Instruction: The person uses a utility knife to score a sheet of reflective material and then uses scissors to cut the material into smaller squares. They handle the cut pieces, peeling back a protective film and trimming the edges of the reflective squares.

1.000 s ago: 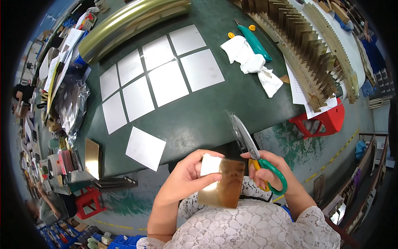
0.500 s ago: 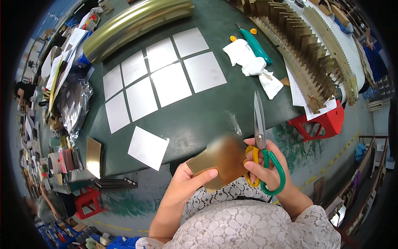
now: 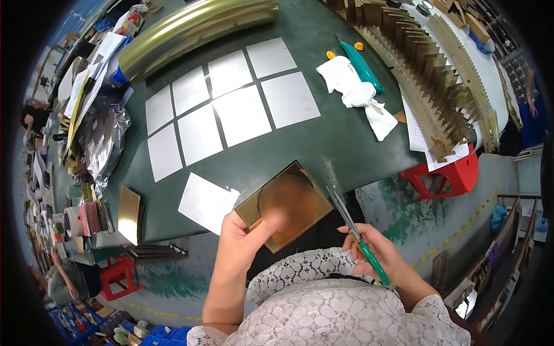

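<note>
My left hand (image 3: 245, 236) is closed on a square, gold-brown mirror-like plate (image 3: 309, 202), thumb across its face. The plate is tilted above the near table edge and shows a blurred reflection. In my right hand (image 3: 378, 254) are scissors (image 3: 367, 256) with green and yellow handles, my fingers around the handles. Their narrow blades point up and away, just right of the plate and apart from it. Thin, shiny scraps (image 3: 330, 168) lie on the table by the blade tips. A loose white sheet (image 3: 203, 202) rests left of the plate.
Several white sheets (image 3: 242, 115) lie in two rows on the green table (image 3: 173, 213). A gold film roll (image 3: 196, 34) is behind them. At right are a green cutter (image 3: 360, 66), crumpled white cloth (image 3: 355, 86) and a slotted rack of plates (image 3: 427, 75). Another gold plate (image 3: 129, 214) stands at left.
The plate has turned and risen to show more of its face. My right hand has come away from it and lowered, and the scissors have turned edge-on with blades leaning left.
</note>
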The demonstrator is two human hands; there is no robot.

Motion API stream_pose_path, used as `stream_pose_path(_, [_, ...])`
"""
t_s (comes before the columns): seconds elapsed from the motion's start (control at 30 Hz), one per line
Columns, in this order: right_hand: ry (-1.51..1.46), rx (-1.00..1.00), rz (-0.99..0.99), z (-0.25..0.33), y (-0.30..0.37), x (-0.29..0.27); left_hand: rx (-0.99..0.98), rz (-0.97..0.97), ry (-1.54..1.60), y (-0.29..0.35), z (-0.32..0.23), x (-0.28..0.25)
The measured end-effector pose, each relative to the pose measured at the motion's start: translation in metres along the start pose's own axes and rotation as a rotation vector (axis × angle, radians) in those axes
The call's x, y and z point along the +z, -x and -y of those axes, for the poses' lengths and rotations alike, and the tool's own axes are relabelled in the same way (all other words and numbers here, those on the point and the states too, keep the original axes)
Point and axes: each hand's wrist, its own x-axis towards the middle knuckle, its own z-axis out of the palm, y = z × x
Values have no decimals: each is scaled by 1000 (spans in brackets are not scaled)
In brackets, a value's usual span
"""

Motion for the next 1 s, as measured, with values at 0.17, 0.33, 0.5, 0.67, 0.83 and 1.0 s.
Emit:
stream_pose_path(0.17, [40,3,7,-2,0,-1,6,-6,-3,1,0,1])
stream_pose_path(0.33, [61,-17,29,-4,-1,-2,6,12,-6,2,-1,2])
stream_pose_path(0.5, [87,-18,35,-5,-1,-2,1,31,-3,3,-1,1])
stream_pose_path(0.67, [83,-12,30,-4,-1,-3,-4,52,-2,2,-3,3])
stream_pose_path(0.83, [96,-21,27,-4,-1,-3,-2,65,-6,2,-2,3])
stream_pose_path(1.0, [93,-30,16,-4,-1,-3,-2,64,-1,2,-2,4])
